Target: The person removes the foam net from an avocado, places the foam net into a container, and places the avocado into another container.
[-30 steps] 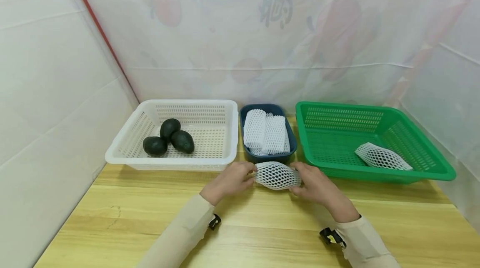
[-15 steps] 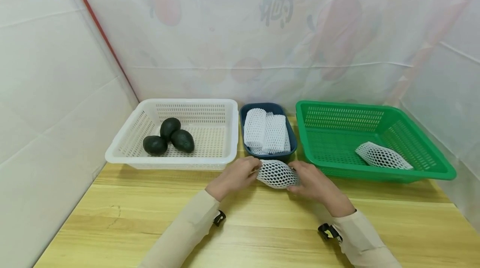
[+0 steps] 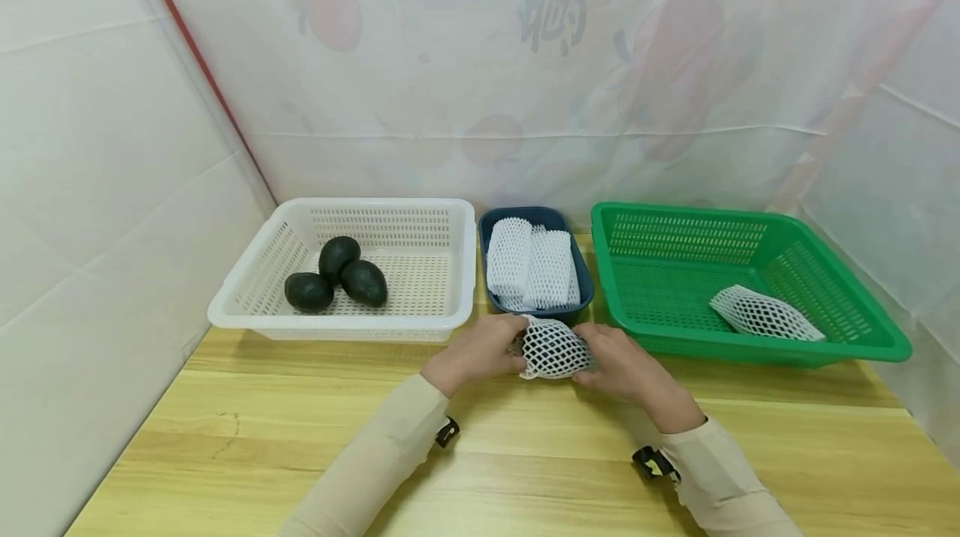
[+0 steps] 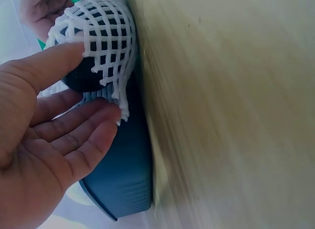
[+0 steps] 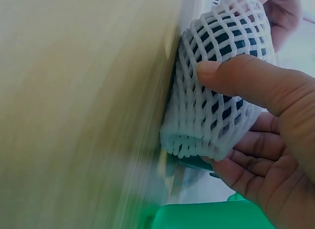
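A white foam net sleeve (image 3: 557, 349) with a dark avocado (image 4: 84, 77) inside is held between my two hands over the table, just in front of the navy bin. My left hand (image 3: 480, 351) pinches the sleeve's left end, its thumb at the mesh edge and its fingers under the loose rim; the avocado's bare end shows there in the left wrist view. Around the other end, my right hand (image 3: 618, 362) grips the sleeve, thumb (image 5: 236, 76) across the mesh and fingers behind it. In the right wrist view the sleeve's near rim hangs past the fruit.
Three avocados (image 3: 365, 283) lie in a white basket (image 3: 247, 322) at the left. Several folded foam nets (image 3: 551, 266) fill the navy bin (image 3: 585, 270). One netted avocado (image 3: 767, 313) rests in the green basket (image 3: 675, 341) at the right. Cloth walls stand behind and beside the wooden table (image 3: 525, 470).
My left hand has shifted right along the sleeve, closer to my right hand. The sleeve's left end now looks wider and shorter. My right hand has moved slightly left.
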`<move>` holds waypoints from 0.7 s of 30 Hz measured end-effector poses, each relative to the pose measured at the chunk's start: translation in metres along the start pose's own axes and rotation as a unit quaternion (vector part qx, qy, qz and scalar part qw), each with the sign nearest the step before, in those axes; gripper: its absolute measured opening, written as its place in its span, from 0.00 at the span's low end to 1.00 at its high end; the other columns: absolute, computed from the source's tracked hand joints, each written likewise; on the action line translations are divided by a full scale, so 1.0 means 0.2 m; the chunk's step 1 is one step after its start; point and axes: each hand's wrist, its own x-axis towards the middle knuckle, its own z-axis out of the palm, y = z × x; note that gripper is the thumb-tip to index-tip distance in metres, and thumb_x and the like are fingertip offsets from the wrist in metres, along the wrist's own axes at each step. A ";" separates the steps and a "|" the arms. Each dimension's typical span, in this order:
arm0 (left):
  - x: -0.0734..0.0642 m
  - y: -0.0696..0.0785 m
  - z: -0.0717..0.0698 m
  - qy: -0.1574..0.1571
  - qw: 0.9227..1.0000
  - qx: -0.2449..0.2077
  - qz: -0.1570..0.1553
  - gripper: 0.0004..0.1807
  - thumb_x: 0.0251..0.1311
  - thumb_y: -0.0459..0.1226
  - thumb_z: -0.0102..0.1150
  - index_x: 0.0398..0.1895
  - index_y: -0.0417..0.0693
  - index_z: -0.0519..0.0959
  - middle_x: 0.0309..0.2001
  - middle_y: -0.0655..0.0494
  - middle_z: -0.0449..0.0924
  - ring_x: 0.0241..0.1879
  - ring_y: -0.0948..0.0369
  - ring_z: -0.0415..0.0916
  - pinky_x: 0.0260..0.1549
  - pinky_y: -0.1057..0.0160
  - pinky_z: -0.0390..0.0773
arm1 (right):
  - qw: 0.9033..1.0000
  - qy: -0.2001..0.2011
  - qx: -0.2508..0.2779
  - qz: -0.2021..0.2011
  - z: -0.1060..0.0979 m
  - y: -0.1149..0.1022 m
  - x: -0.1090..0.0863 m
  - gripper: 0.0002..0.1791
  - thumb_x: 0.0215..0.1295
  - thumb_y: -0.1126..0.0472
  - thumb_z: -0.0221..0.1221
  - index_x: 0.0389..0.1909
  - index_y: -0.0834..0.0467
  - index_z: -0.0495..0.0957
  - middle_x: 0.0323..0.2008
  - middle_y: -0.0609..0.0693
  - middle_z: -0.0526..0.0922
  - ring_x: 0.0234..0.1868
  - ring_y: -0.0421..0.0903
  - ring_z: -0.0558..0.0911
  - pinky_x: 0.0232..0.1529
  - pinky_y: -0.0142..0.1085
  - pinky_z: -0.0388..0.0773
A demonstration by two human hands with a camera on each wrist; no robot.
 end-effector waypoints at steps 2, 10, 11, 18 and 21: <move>0.01 0.00 0.01 -0.007 1.000 -0.003 -0.001 0.14 0.45 0.36 0.68 0.31 0.45 0.72 0.26 0.59 0.71 0.26 0.64 0.65 0.26 0.69 0.66 | 1.000 0.001 -0.006 -0.002 0.00 0.00 0.00 0.31 0.40 0.63 0.72 0.46 0.70 0.72 0.39 0.60 0.79 0.39 0.54 0.78 0.40 0.45 0.76; 0.03 0.01 0.03 -0.018 1.000 -0.012 -0.009 0.14 0.48 0.37 0.68 0.33 0.45 0.72 0.29 0.55 0.75 0.28 0.63 0.68 0.28 0.68 0.69 | 1.000 0.007 -0.014 -0.010 0.01 -0.01 0.00 0.30 0.40 0.63 0.73 0.45 0.71 0.72 0.38 0.60 0.79 0.38 0.53 0.78 0.39 0.45 0.76; 0.03 0.01 0.03 -0.019 1.000 -0.012 -0.009 0.14 0.48 0.37 0.68 0.33 0.44 0.72 0.29 0.54 0.76 0.28 0.63 0.68 0.29 0.68 0.69 | 1.000 0.008 -0.014 -0.011 0.01 -0.01 0.00 0.30 0.40 0.63 0.73 0.45 0.71 0.72 0.38 0.60 0.79 0.38 0.53 0.79 0.39 0.45 0.76; 0.03 0.00 0.04 -0.016 1.000 -0.020 -0.008 0.13 0.48 0.36 0.67 0.32 0.46 0.71 0.30 0.55 0.75 0.28 0.64 0.68 0.29 0.69 0.69 | 1.000 0.010 -0.008 -0.018 0.00 0.00 -0.01 0.31 0.39 0.64 0.73 0.46 0.71 0.72 0.39 0.61 0.79 0.39 0.55 0.79 0.40 0.46 0.76; 0.02 -0.01 0.04 -0.012 1.000 -0.024 -0.008 0.13 0.48 0.35 0.67 0.31 0.47 0.70 0.28 0.57 0.73 0.28 0.64 0.68 0.27 0.69 0.69 | 1.000 0.006 0.004 -0.024 -0.01 0.00 -0.01 0.31 0.39 0.67 0.72 0.46 0.72 0.72 0.40 0.61 0.79 0.40 0.55 0.78 0.41 0.46 0.75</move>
